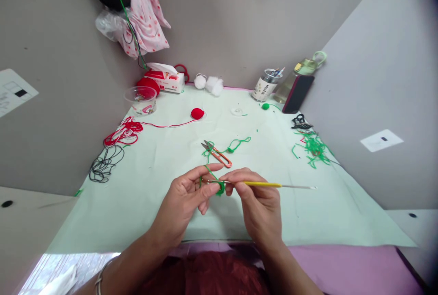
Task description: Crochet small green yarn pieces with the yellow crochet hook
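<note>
My left hand point(191, 190) pinches a small piece of green crochet work point(221, 189) between thumb and fingers. Green yarn point(211, 173) runs up over its raised index finger. In my right hand point(258, 199) is a crochet hook point(263, 184) with a yellow grip, held closed between thumb and fingers. Its metal tip reaches left to the green piece; the other metal end points right. Just beyond my hands lie orange-handled thread snips point(219, 154), blades toward the far left. Loose green yarn point(236, 145) touches and surrounds them.
Left side: red and white yarn point(125, 131), black cord point(106, 163) and a clear tub point(142, 103). Behind stand a tissue pack point(167, 80) and a red yarn ball point(197, 113). Right side: a pen cup point(265, 87), a phone point(298, 94), a bottle point(287, 83) and green scraps point(315, 148).
</note>
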The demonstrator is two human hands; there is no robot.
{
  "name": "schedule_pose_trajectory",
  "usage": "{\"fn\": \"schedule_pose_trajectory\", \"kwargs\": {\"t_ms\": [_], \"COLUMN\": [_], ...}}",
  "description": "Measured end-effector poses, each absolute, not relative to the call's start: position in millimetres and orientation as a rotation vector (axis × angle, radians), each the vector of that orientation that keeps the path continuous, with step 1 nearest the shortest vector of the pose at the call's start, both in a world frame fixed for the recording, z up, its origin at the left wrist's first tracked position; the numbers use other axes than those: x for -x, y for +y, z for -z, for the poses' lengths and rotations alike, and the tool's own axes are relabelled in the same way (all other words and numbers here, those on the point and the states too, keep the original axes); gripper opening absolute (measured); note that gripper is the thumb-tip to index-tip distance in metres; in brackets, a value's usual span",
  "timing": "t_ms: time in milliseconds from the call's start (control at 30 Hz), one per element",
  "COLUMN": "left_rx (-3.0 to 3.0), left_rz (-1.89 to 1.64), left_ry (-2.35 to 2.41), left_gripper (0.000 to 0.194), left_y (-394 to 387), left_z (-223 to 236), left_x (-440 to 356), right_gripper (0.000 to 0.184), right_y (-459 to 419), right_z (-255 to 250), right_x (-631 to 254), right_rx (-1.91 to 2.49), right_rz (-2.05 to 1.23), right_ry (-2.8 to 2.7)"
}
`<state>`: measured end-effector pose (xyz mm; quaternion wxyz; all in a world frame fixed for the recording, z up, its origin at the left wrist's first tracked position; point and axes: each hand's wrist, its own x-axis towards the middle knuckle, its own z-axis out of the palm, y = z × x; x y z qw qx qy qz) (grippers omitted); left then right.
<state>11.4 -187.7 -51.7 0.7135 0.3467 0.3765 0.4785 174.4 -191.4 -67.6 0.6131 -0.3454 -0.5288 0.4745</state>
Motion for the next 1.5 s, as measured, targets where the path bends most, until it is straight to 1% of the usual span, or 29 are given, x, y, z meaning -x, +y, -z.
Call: {"fn": "schedule_pose_trajectory", "kwargs": {"t_ms": [167,233,300,400,567,633,700,767,800,867,967,1033,1067,1133,1200,1267,1300,1367,1433,1500], "left_rx": [-0.621,-0.618,-0.695,-0.888,-0.984,-0.928,-0.818,-0.676,-0.611,-0.533,-0.54,-0.605,-0.648,-0.724,-0.752,-0.704,-0.658,-0.555,-0.482,-0.467], "left_rz": [-1.053,-1.051,-1.074,-1.154,-1.235,-1.209,-1.133,-1.016,-0.96,-0.907,-0.99,-1.061,-1.084,-1.105,-1.113,-1.08,-1.045,-0.983,-0.975,-1.012], "left_ry": [0.804,0.807,0.862,0.992,1.079,1.055,0.97,0.832,0.767,0.694,0.731,0.804,0.839,0.899,0.92,0.881,0.841,0.767,0.737,0.743], "left_gripper": [0.02,0.019,0.018,0.017,0.023,0.03,0.038,0.044,0.045,0.043,0.035,0.035,0.037,0.045,0.052,0.054,0.052,0.043,0.032,0.025], "left_y": [-188,-189,-189,-190,-192,-192,-192,-190,-190,-187,-186,-186,-188,-191,-193,-194,-193,-190,-187,-186], "left_z": [50,51,53,56,54,53,52,51,51,51,50,51,52,53,55,56,56,55,53,51], "left_x": [-13,-13,-12,-10,-9,-8,-8,-8,-8,-7,-7,-8,-9,-11,-13,-13,-13,-10,-7,-5], "right_gripper": [0.015,0.016,0.017,0.019,0.027,0.031,0.037,0.044,0.045,0.039,0.027,0.025,0.024,0.025,0.032,0.042,0.044,0.038,0.027,0.02], "right_y": [-184,-183,-185,-192,-198,-197,-197,-199,-199,-201,-199,-197,-196,-197,-199,-202,-202,-201,-197,-193], "right_z": [66,65,64,61,58,60,64,68,69,69,65,64,64,69,77,83,84,81,73,67], "right_x": [-172,-173,-177,-184,-191,-190,-187,-185,-185,-184,-184,-182,-180,-176,-172,-169,-169,-171,-175,-178], "right_rx": [0.663,0.655,0.668,0.756,0.807,0.79,0.789,0.807,0.825,0.844,0.843,0.817,0.815,0.858,0.93,0.944,0.938,0.935,0.928,0.88], "right_rz": [-1.48,-1.509,-1.433,-1.169,-0.574,-0.269,-0.008,0.09,0.066,-0.109,-0.522,-0.749,-0.797,-0.705,-0.411,-0.169,-0.147,-0.292,-0.56,-0.793], "right_ry": [-0.922,-0.912,-1.006,-1.269,-1.756,-1.966,-2.09,-2.104,-2.07,-1.94,-1.632,-1.46,-1.423,-1.482,-1.659,-1.767,-1.765,-1.641,-1.448,-1.257]}}
